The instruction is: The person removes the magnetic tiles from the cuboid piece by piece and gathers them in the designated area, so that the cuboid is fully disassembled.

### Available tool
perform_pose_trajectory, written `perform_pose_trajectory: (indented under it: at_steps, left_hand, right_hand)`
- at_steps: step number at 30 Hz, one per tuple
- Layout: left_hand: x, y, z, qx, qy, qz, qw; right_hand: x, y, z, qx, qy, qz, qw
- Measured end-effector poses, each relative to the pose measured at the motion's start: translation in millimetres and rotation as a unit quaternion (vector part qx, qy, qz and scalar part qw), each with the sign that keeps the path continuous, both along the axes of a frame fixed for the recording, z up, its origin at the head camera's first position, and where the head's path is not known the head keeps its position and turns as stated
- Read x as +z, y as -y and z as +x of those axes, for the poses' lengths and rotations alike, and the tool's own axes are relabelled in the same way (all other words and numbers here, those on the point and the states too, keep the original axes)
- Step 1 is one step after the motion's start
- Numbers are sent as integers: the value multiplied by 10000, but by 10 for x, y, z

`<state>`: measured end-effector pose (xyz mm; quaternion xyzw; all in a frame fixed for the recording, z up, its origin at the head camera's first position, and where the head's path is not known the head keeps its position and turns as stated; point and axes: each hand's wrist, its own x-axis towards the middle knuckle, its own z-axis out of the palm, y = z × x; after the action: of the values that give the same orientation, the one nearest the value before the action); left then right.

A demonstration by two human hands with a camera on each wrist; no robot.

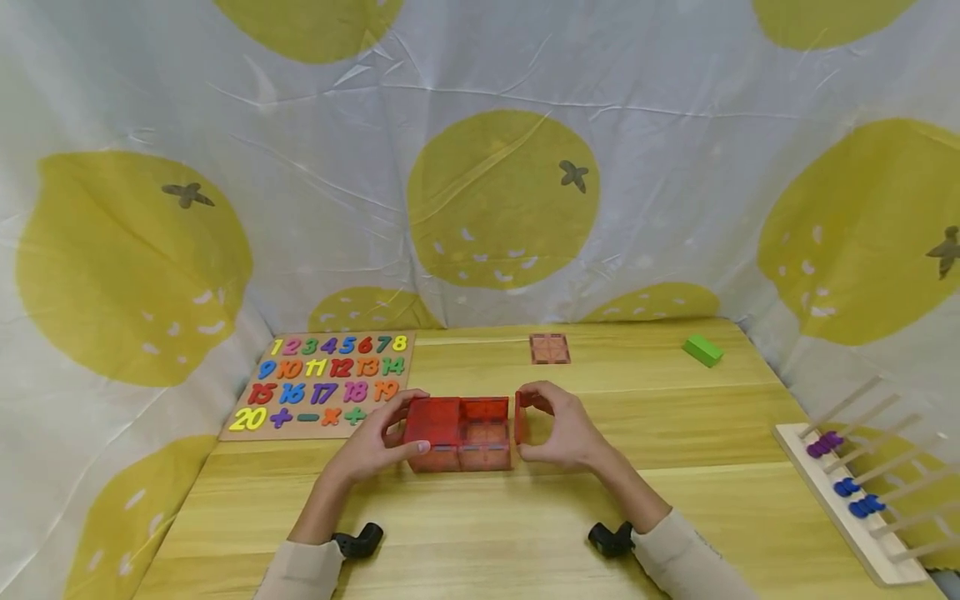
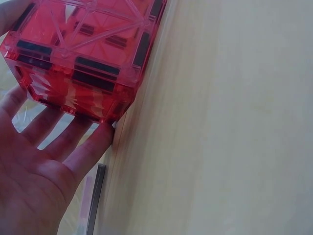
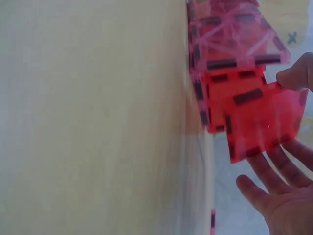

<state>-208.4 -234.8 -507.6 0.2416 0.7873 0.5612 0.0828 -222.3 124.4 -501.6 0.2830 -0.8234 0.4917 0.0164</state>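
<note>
A low box of red see-through magnetic tiles [image 1: 433, 421] stands on the wooden table, two cells wide. Its left cell is covered on top, while the right cell lacks a top and its right side is open. My left hand [image 1: 378, 437] grips the box's left end, thumb at the near side and fingers spread along the end wall [image 2: 73, 90]. Just right of the box, my right hand [image 1: 562, 425] pinches a single red magnetic tile [image 3: 266, 120] by its edges, thumb on one edge and fingers on the opposite one. That tile is held on edge, close beside the open cell.
A number board [image 1: 322, 383] with colourful numerals lies left of the box. Behind is a flat loose magnetic tile [image 1: 550, 348]; a green block [image 1: 702, 350] sits at the back right. A pegged counting rack [image 1: 847, 500] with purple and blue pieces occupies the right edge.
</note>
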Motion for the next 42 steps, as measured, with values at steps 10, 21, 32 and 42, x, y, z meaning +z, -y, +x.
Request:
perform_pose_trajectory:
  at_steps: [10,21,32,42]
  left_hand:
    - [18,77,19,84,-11,9,10000]
    - [6,83,21,-10,-41,56,10000]
    - [-36,43,16,-63,-13,103,9999]
    - [-46,5,-1,-21,32,63,10000]
  right_hand:
    - [85,-332,-329,-443,-207,779,9958]
    - [127,-899,-826,-1050,11,1923,9757]
    - [-25,-1162,-1148,-1112,293,2184,9691]
    - [-79,-1280,-1320,-886,320,2256,9697]
